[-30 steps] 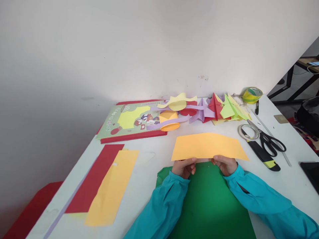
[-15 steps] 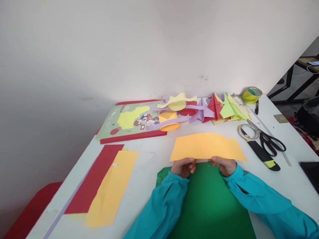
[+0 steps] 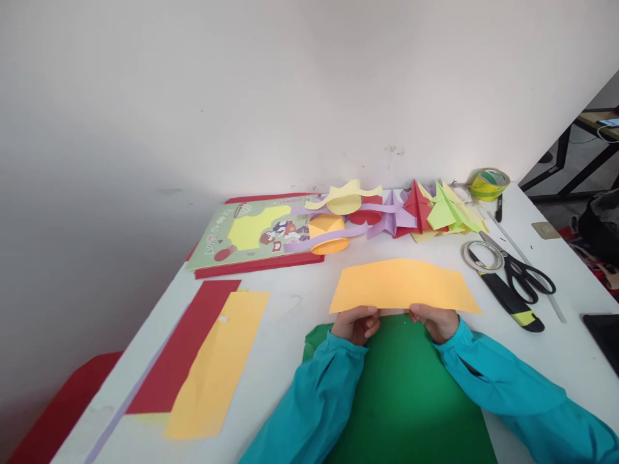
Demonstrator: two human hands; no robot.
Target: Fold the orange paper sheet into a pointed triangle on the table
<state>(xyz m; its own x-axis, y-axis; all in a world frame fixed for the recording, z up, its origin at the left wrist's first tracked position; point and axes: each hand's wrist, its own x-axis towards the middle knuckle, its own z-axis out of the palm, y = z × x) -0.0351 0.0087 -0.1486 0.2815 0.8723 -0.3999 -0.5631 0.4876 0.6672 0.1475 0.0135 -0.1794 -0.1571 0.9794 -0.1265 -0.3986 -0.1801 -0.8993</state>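
Note:
An orange paper sheet is held just above the white table, its long edge toward me. My left hand pinches its near edge left of the middle. My right hand pinches the same edge a little to the right. Both hands are closed on the paper, thumbs on top. Under my wrists and teal sleeves lies a green sheet.
A red strip and a yellow-orange strip lie at the left. A craft book, paper rings and folded paper shapes line the back. Scissors, a tape ring, a utility knife and a green tape roll sit at the right.
The orange sheet and both hands have barely shifted, a touch to the left; the grip is the same.

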